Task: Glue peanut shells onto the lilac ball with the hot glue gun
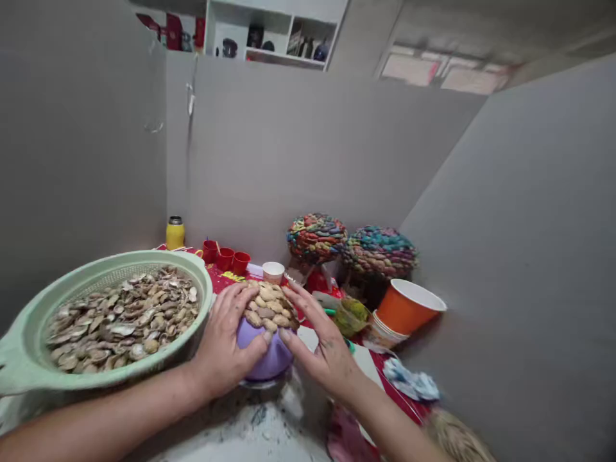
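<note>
A purple rounded form [267,362], perhaps a balloon or an upturned bowl, stands in front of me with peanut shells [270,305] packed over its top. My left hand [226,346] cups its left side, fingers on the shells and thumb low on the front. On the other side my right hand [325,343] presses in the same way, the two thumbs almost meeting at the lower edge of the shells. Left of my hands sits a pale green colander [205,292] holding many loose peanut shell halves [139,321]. The underside of the purple form is mostly hidden.
Behind are a yellow bottle [175,234], several red cups [225,259] and a white paper cup [273,272]. Two multicoloured domed pieces [317,237] stand by the grey partition [298,141]. To the right are an orange bucket [404,311] and a blue-white cloth [411,380].
</note>
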Tool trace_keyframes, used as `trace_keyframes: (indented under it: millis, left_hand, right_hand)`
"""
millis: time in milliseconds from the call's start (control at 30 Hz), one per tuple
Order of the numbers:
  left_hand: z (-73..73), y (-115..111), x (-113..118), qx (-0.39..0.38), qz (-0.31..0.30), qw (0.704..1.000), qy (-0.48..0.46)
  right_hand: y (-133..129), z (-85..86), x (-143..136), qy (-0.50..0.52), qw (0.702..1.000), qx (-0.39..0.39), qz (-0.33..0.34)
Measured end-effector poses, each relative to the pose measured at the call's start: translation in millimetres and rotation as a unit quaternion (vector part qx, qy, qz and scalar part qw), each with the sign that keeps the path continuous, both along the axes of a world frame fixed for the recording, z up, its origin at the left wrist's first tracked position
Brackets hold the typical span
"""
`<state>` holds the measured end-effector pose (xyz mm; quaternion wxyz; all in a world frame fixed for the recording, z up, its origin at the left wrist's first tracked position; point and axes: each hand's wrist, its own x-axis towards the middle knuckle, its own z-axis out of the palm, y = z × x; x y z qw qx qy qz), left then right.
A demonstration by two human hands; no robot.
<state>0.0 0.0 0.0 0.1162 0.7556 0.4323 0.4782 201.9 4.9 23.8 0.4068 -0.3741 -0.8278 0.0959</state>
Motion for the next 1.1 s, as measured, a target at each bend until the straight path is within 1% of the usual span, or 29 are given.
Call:
trace_keyframes:
  millis: [300,567,767,867,933,1000,1033,1100]
  left_hand:
    - [-0.1,1.1,2.6,0.014,0.008,1.000,0.001]
    - [-0.2,1.8,1.7,0.017,0.013,1.000,-0.004]
    - [-6.0,6.8,-2.6,0.008,-0.003,1.000,-0.009]
    - [-6.8,3.9,-4.5,-0.001,0.013,0.999,-0.031]
    - [-4.7,-4.0,-6.4,0.030,0.021,0.999,-0.040]
    - [-2.4,-16.4,-7.7,0.102,-0.002,0.994,-0.031]
    - [-2.2,-23.6,-7.5,0.150,-0.029,0.988,-0.020]
    - [-6.1,-38.5,-4.4,0.246,-0.114,0.962,0.013]
  right_hand:
    - [3.5,-7.8,-9.3,0.019,0.999,-0.027,0.011]
    - [7.3,-13.2,-10.9,0.023,1.000,-0.017,0.006]
    - [6.8,-9.9,-10.4,0.022,0.999,-0.029,0.003]
    - [1.4,-7.3,-9.3,0.025,0.999,-0.027,-0.008]
    - [-5.7,-7.0,-5.1,0.027,0.999,-0.023,-0.031]
    - [-15.8,-6.2,2.5,0.033,0.997,-0.015,-0.063]
    - [-22.1,-4.6,7.0,0.039,0.996,-0.008,-0.080]
    - [-37.8,4.2,15.1,0.058,0.992,0.011,-0.113]
